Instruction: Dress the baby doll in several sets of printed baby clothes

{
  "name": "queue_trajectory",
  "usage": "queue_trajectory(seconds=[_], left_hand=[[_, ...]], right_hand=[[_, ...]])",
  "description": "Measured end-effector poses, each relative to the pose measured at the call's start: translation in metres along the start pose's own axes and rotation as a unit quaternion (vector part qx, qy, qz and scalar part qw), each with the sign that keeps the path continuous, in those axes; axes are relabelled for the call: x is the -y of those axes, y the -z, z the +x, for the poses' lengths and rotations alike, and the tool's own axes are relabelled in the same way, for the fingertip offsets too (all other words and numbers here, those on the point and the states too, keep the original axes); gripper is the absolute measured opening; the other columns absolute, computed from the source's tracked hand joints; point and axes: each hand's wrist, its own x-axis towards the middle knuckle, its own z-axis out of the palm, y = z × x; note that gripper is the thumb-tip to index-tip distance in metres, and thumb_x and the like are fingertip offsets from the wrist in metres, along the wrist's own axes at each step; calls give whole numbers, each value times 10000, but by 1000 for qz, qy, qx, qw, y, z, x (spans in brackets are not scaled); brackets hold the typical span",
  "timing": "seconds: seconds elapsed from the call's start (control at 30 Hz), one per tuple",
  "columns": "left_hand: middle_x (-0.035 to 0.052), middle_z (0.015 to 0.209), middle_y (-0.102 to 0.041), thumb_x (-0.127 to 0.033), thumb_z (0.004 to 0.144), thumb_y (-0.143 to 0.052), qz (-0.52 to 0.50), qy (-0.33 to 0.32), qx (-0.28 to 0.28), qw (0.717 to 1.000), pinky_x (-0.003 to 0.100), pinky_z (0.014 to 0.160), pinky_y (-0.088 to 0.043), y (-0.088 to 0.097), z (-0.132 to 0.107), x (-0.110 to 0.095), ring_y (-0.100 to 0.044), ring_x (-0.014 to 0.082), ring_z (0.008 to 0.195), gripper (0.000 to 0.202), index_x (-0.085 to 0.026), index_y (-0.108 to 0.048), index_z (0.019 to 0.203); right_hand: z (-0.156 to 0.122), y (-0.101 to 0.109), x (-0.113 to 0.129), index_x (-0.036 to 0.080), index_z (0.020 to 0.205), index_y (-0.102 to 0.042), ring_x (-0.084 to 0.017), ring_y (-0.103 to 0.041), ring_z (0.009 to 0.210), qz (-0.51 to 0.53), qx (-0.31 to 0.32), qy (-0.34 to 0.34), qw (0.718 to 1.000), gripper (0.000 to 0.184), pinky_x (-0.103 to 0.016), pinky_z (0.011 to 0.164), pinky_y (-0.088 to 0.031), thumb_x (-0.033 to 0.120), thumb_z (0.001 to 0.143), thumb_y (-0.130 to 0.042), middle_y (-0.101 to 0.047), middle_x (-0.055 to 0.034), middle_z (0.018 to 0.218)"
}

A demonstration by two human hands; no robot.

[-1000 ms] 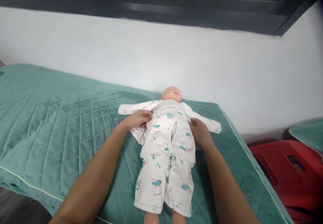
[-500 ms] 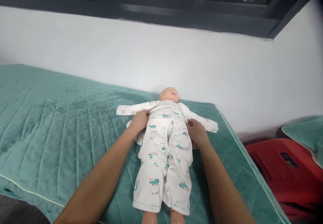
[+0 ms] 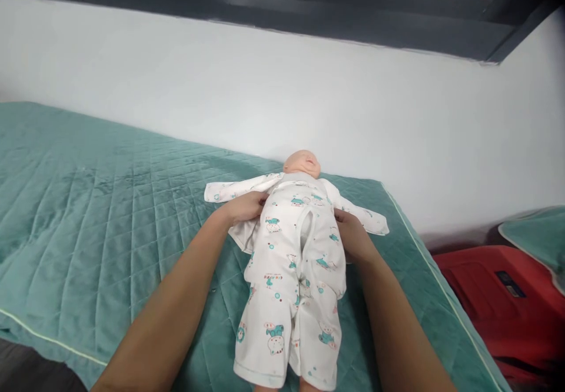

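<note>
A baby doll (image 3: 302,163) lies on its back on the green quilted bedspread (image 3: 110,215), head toward the wall. It wears a white printed top, whose sleeve (image 3: 236,188) stretches out to the left, and white printed trousers (image 3: 293,286) pulled up high over its torso. My left hand (image 3: 248,206) is at the left side of the trousers' waist, fingers curled against the cloth. At the opposite side, my right hand (image 3: 351,233) has its fingers bent in at the trousers' edge. The fingertips of both hands are partly hidden by the cloth.
A white wall (image 3: 212,86) rises behind the bed, below a dark window frame (image 3: 282,12). Right of the bed's edge stands a red plastic object (image 3: 485,298), with green cloth (image 3: 536,233) over its back part.
The view has shifted slightly. Both hands stay at the trousers' sides; the right hand's fingers now reach further behind the cloth, and the left hand has turned a little flatter.
</note>
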Motion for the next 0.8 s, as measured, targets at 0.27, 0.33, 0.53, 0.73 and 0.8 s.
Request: queue_trajectory(seconds=[0.27,0.33,0.53,0.73,0.8], left_hand=[[96,1019,-748,-129,736,-649,-200,47,38,978,391,948,-491,-5,7,20,-669,242,971,333,-159,-709,1062],[101,1008,-748,-151,757,-660,-232,61,23,971,385,949,-495,-6,9,19,-674,234,962,310,-145,-706,1063],[109,1011,-746,-221,848,-610,-281,91,-8,955,346,899,-523,-11,8,14,-676,218,945,217,-127,-711,1016],[91,1000,-744,-230,814,-658,-271,68,2,960,330,908,-522,-6,8,20,-674,199,944,241,-121,-700,1025],[96,992,-745,-256,809,-662,-268,71,3,961,337,906,-526,-4,8,22,-677,208,950,258,-115,-698,1022]], right_hand=[[-4,-6,3,201,1076,-726,-254,-689,901,163,25,14,986,380,-357,776,-552,359,731,-741,-756,-63,1037],[-3,-6,1,200,1074,-726,-252,-683,940,148,19,32,988,365,-361,826,-545,353,742,-730,-751,-60,1066],[0,-4,-3,216,1124,-714,-246,-663,1033,116,35,53,991,375,-390,975,-493,297,762,-660,-746,-32,1083],[-4,0,6,205,1136,-711,-269,-655,1061,59,51,44,996,408,-415,975,-498,245,741,-616,-756,-32,1043],[-5,0,7,199,1094,-725,-283,-666,1028,45,45,27,998,389,-414,928,-522,264,720,-642,-765,-40,993]])
